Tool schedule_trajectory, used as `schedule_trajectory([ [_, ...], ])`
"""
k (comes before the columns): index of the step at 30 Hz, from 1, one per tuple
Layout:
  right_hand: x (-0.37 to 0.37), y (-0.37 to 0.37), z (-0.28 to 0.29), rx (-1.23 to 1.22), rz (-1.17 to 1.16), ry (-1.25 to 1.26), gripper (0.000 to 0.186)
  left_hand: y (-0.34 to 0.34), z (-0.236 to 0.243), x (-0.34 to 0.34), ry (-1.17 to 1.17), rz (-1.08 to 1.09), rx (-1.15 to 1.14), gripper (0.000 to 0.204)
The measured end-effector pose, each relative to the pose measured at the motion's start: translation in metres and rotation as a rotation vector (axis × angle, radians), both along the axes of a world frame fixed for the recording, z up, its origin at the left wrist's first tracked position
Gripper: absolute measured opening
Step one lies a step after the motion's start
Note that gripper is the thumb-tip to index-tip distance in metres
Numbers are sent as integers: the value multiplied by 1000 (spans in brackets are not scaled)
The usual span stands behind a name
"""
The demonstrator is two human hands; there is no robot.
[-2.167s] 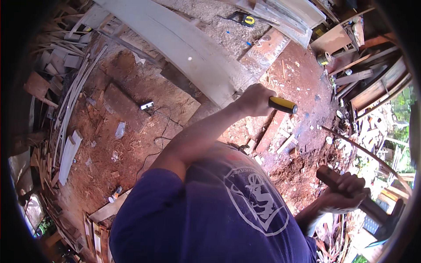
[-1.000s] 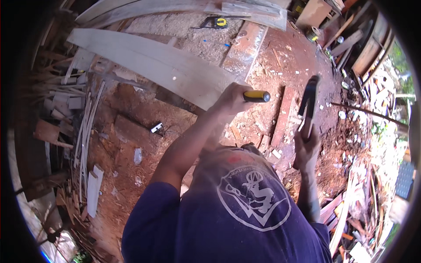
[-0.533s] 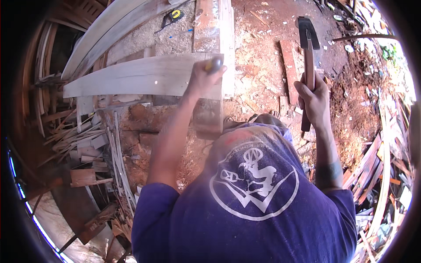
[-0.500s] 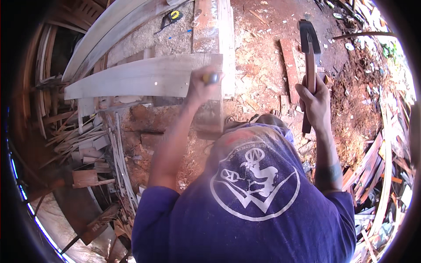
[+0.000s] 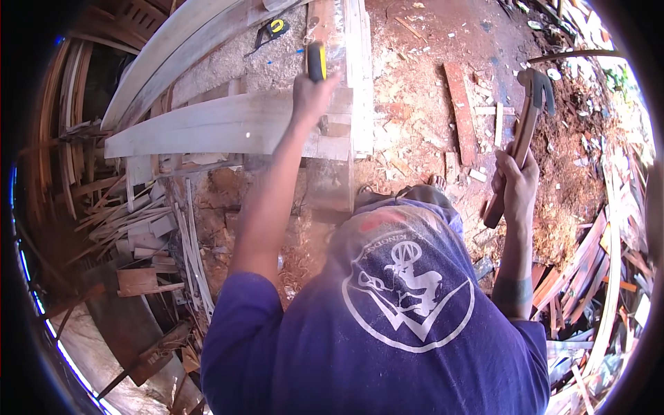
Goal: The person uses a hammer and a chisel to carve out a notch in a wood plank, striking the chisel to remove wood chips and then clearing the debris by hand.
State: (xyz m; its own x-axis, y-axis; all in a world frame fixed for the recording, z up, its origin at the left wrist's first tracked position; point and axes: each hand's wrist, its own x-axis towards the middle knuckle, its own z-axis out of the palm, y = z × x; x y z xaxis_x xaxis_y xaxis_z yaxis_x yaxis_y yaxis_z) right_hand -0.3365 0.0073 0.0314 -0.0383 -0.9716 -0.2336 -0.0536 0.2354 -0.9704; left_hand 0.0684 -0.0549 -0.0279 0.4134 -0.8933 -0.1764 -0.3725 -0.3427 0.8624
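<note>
My left hand (image 5: 310, 97) is closed on a yellow-and-black handled tool (image 5: 317, 61) over the right end of a long, pale curved board (image 5: 200, 128); the tool's working end is hard to make out. My right hand (image 5: 515, 176) grips the wooden handle of a hammer-like tool (image 5: 514, 149) with a dark metal head, held raised to the right of the board. A wooden block (image 5: 328, 183) lies under the board's end.
More curved boards (image 5: 166, 55) and a tape measure (image 5: 277, 28) lie beyond. Loose slats (image 5: 138, 228) are piled left, scrap wood (image 5: 581, 270) right. A reddish plank (image 5: 458, 111) lies among shavings. My feet (image 5: 437, 181) stand near the board's end.
My left hand has moved forward, away from my body, and the handle has turned. The hammer has swung from low right to upright, then shifted slightly back and rightward. The view has turned.
</note>
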Motion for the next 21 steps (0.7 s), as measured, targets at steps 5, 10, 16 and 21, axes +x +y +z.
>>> schedule_trajectory([
  [5,6,3,-14,64,-50,32,10,100,-35,-22,-325,-411,-703,19],
  [10,19,-9,-3,131,-87,-44,10,35,13,35,600,22,-245,33],
  [16,23,-14,1,71,-57,-5,10,57,15,-34,-160,-487,-574,25],
  [21,29,-10,-3,122,-61,-7,9,90,35,-57,-227,-843,-836,15],
])
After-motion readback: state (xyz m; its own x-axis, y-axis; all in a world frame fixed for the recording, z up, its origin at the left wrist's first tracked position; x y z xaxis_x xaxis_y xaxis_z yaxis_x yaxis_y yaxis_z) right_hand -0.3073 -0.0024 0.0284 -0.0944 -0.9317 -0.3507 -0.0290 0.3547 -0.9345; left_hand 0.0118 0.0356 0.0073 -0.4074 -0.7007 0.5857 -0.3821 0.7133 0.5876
